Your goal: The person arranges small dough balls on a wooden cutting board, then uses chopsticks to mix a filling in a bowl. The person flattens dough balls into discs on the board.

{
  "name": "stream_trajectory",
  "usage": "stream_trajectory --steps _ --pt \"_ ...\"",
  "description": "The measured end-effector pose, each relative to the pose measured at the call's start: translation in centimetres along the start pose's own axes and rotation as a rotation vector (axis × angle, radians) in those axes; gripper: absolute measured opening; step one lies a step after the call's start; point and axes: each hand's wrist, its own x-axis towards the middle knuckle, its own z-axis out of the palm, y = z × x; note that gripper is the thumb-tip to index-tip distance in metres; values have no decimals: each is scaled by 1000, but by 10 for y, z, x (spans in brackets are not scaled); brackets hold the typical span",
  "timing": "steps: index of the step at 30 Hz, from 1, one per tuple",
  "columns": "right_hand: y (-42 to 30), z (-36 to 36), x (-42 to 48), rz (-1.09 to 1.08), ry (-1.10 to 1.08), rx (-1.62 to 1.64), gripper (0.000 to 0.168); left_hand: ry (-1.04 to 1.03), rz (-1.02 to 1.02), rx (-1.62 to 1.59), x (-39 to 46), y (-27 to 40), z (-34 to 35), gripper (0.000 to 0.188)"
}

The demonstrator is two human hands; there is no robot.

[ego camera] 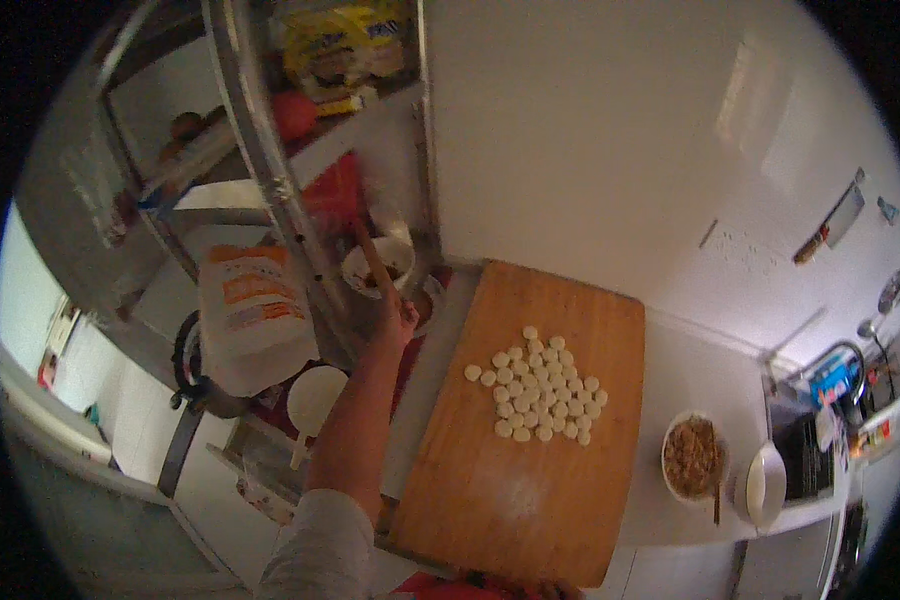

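Note:
My left hand (405,319) reaches forward past the cutting board, its fingers closed around a slim wooden rolling pin (373,259). The pin crosses over a white bowl (349,270) with dark contents, beside the shelf post. To the right lies a large wooden cutting board (562,502) with a cluster of small pale dough pieces (540,390). White flour (517,499) dusts the wood below them. At the board's near edge, a dark shape (559,589) may be part of my right hand; it is too dim and cut off to make out.
A metal rack (251,105) with packages stands at left, holding a large white bag (259,322) with orange print. A white scoop (316,401) is under my forearm. Right of the board are a bowl of brown filling (691,457), a white bowl (766,484) and a sink (799,450). A cleaver (844,214) hangs on the wall.

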Motion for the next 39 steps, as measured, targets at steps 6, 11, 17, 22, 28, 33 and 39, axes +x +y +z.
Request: stream_trajectory --steps 6,11,17,22,28,33,39 --pt "-40 10 9 39 34 50 31 -224 -5 90 -85 -43 4 33" --pt "-41 21 39 -324 362 -47 24 -376 -101 427 -222 -89 -65 36" --pt "-105 -14 49 -531 826 -775 31 -901 -72 1726 -326 -81 -143 51" --pt "-23 4 58 -341 255 -882 34 -1173 -529 1598 -323 -97 -169 65" --pt "12 25 31 -233 247 -845 30 -784 499 2080 -277 -92 -128 72" --pt "27 29 24 -233 199 -780 29 -1244 477 2176 -271 -160 -105 77" --pt "28 31 33 -333 334 -699 23 -1624 720 1853 -257 -206 -54 74"
